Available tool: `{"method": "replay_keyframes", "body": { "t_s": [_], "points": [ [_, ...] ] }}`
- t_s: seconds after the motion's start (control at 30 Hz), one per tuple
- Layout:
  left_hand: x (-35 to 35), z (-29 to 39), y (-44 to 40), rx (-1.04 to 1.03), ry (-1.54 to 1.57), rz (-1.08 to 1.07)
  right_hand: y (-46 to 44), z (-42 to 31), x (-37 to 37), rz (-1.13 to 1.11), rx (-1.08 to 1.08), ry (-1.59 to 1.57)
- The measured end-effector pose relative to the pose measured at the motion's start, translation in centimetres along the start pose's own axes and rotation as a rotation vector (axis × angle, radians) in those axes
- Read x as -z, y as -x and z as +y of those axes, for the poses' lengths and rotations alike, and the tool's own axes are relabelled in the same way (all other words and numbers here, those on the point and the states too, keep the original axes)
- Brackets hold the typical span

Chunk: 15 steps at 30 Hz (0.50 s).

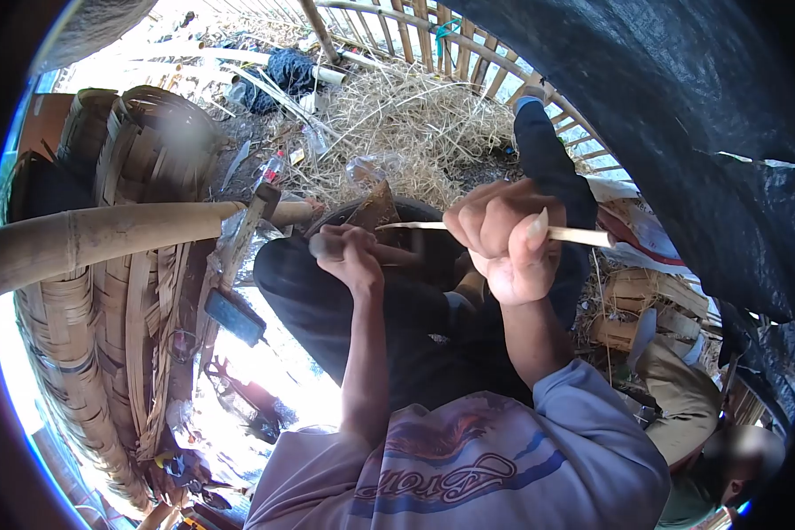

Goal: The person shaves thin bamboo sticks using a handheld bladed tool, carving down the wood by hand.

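Note:
In my right hand [508, 243], fingers closed and thumb on top, is a narrow pale bamboo strip [581, 236]. Its thin end reaches left toward my other hand. My left hand [352, 256] is closed around a brown handle [399, 254], apparently a knife's. Just above it shows a broad brownish pointed piece [375, 205], which looks like the blade; the join is hidden. Whether the strip touches it, I cannot tell. Both hands are above my dark-trousered legs [300, 300].
A thick bamboo pole [106, 234] juts in from the left, before stacked woven bamboo baskets [62, 353]. Shavings [415, 115] cover the ground ahead, inside a slatted fence [406, 35]. Dark sheeting [680, 115] hangs right. Another person [680, 397] sits at lower right.

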State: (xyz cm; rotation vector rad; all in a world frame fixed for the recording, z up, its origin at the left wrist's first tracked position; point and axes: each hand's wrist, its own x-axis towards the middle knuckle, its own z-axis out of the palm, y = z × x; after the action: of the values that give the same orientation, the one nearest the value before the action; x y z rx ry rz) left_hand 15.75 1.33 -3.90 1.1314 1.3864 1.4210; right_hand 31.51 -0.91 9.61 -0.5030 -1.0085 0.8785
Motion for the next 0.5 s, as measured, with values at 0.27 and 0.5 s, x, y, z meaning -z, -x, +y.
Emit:
{"method": "replay_keyframes", "body": {
  "t_s": [0.27, 0.5],
  "points": [
    [-0.6, 6.1, 3.2, 0.122, 0.532, -0.205, 0.0, -0.2, 0.5, 0.023, -0.028, -0.001],
    [3.8, 8.8, -0.7, -0.085, 0.307, 0.037, 1.1, 2.6, 1.9, 0.063, -0.036, -0.160]
  ]
}}
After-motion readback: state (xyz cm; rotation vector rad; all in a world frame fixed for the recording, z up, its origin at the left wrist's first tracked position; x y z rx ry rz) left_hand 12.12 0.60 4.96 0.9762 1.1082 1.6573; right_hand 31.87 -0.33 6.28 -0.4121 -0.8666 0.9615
